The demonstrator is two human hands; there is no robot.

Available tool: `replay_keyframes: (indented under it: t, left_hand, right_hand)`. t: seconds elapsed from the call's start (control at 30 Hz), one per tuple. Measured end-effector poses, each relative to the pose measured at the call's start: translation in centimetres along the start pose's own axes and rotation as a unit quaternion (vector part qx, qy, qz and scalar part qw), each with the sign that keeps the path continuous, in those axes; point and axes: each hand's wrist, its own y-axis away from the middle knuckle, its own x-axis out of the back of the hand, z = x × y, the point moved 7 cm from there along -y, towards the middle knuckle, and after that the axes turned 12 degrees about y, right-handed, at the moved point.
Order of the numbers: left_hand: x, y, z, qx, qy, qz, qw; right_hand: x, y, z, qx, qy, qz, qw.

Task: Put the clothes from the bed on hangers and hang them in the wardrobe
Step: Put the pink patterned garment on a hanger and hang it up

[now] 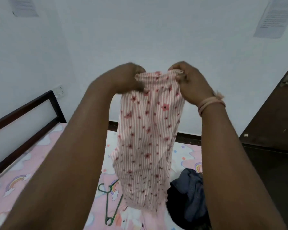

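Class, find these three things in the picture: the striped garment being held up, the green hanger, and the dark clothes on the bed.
striped garment (146, 138), head view, middle of the hanging cloth.
green hanger (114, 211), head view, one slanted arm.
dark clothes (189, 193), head view, top of the pile.

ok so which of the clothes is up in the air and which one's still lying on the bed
The pink striped flowered garment is lifted, gripped at its top edge by the left hand and right hand. The dark blue-grey garment lies crumpled on the bed.
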Motion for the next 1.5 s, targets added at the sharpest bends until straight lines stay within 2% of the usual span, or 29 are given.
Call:
replay_keyframes:
  t: [0.07, 0.17, 0.27, 0.4, 0.43, 0.5, 0.57, 0.63, 0.7, 0.77, 0.87, 0.93, 1.0, 1.07, 1.13, 1.17, 1.23, 1.37, 1.43, 1.5]
  left_hand:
    - [1.5, -1.3, 1.8, -0.010, -0.026, 0.022, 0.999]
    - [2.2, -2.3, 3.1, 0.006, -0.059, -0.006, 0.998]
    - [1.8, -2.7, 3.4, 0.039, 0.005, -0.036, 0.999]
    - [2.7, -3.2, 2.7, 0.072, 0.017, 0.002, 0.997]
    - [2.8, -3.2, 2.5, 0.089, 0.034, -0.012, 0.995]
    - [2.1, -2.8, 2.7, 0.103, 0.032, -0.094, 0.990]
    - [0.9, -2.0, 3.7, 0.104, -0.021, -0.183, 0.977]
    - [0.5, -2.3, 4.1, 0.109, -0.125, -0.208, 0.964]
    - [1.1, -3.3, 3.7, 0.117, -0.243, -0.189, 0.944]
    - [1.6, -4.3, 3.1, 0.126, -0.294, -0.161, 0.934]
    - [1.6, -5.1, 2.8, 0.120, -0.260, -0.139, 0.948]
    - [1.6, -5.5, 2.9, 0.108, -0.237, -0.124, 0.957]
    - [0.8, -5.1, 2.8, 0.130, -0.231, -0.156, 0.952]
    - [-0.6, -4.0, 1.7, 0.199, -0.204, -0.235, 0.929]
    - [-2.1, -2.7, 0.9, 0.255, -0.183, -0.313, 0.896]
    - [-2.7, -2.4, 0.5, 0.269, -0.190, -0.332, 0.884]
    - [-3.5, -3.0, -0.7, 0.285, -0.211, -0.324, 0.877]
    - [-5.2, -5.9, -4.2, 0.355, -0.186, -0.233, 0.886]
    - [-6.5, -7.2, -5.6, 0.394, -0.132, -0.187, 0.890]
    - [-7.3, -8.6, -6.4, 0.390, -0.071, -0.143, 0.907]
  right_hand:
    - [1.9, -1.3, -0.3, -0.008, 0.027, 0.011, 1.000]
    - [2.8, -2.5, -1.2, -0.006, 0.078, -0.039, 0.996]
    - [1.9, -3.1, -2.4, 0.018, 0.097, -0.098, 0.990]
    - [1.4, -3.1, -1.3, 0.038, 0.128, -0.160, 0.978]
    - [1.5, -3.3, -0.8, 0.040, 0.134, -0.158, 0.978]
    - [1.5, -3.6, -0.4, 0.054, 0.139, -0.134, 0.980]
    - [1.4, -4.2, -0.1, 0.053, 0.181, -0.146, 0.971]
    - [1.4, -4.6, -0.1, 0.049, 0.287, -0.180, 0.939]
    - [1.7, -4.8, -0.9, 0.066, 0.323, -0.204, 0.922]
    - [1.7, -4.7, -1.8, 0.088, 0.305, -0.234, 0.919]
    - [1.1, -4.9, -2.5, 0.092, 0.308, -0.264, 0.909]
    - [0.1, -4.8, -1.8, 0.054, 0.285, -0.324, 0.900]
    - [-1.1, -4.3, 0.0, -0.031, 0.255, -0.421, 0.870]
    - [-2.2, -2.9, 1.5, -0.114, 0.257, -0.524, 0.804]
    - [-2.8, -2.0, 2.3, -0.145, 0.275, -0.589, 0.746]
    - [-3.0, -2.0, 2.5, -0.150, 0.290, -0.597, 0.733]
    - [-3.8, -2.7, 3.2, -0.146, 0.327, -0.577, 0.734]
    - [-6.3, -4.9, 4.7, -0.102, 0.387, -0.450, 0.798]
    - [-7.2, -5.6, 5.5, -0.102, 0.402, -0.396, 0.820]
    - [-7.9, -6.1, 6.8, -0.119, 0.383, -0.356, 0.844]
